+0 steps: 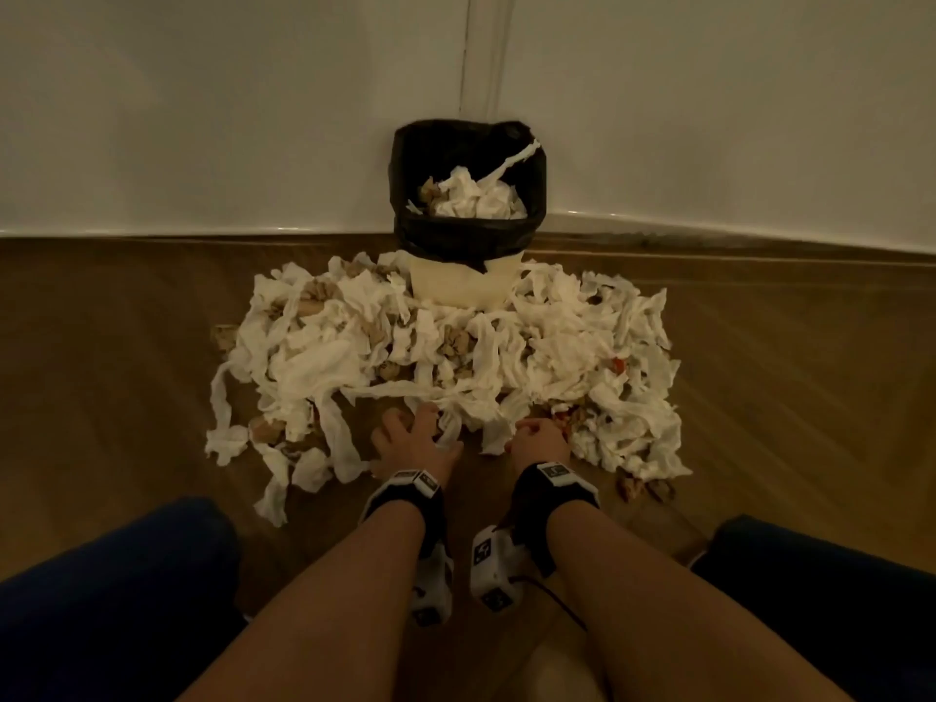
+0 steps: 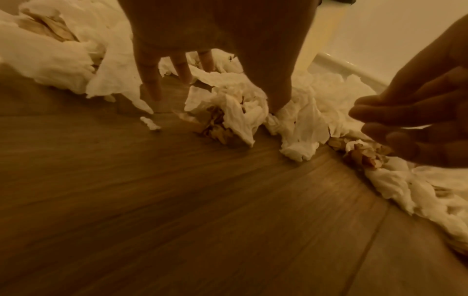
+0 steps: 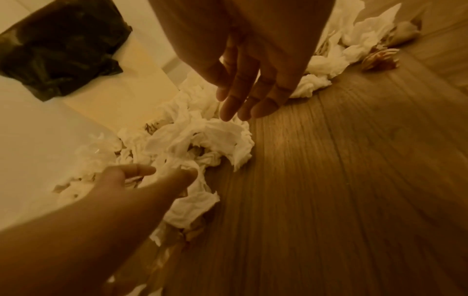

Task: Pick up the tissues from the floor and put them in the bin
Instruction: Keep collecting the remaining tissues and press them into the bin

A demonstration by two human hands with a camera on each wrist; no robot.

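The bin (image 1: 468,276) holds some tissues; a big pile of tissues (image 1: 445,347) remains on the floor (image 1: 101,347). The left hand (image 1: 413,440) and right hand (image 1: 537,440) reach in with fingers apart, holding nothing.

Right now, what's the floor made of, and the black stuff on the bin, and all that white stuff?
Floor: looks like wood or wood-look planks, with grain lines and seams, smooth.
Black liner: thin plastic bag, crinkled and slightly shiny.
White tissues: soft paper, crumpled and torn into strips.
Bin: pale and smooth, probably plastic.

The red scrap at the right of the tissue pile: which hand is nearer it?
Right. The right hand is just left of the red scrap; the left hand is farther left.
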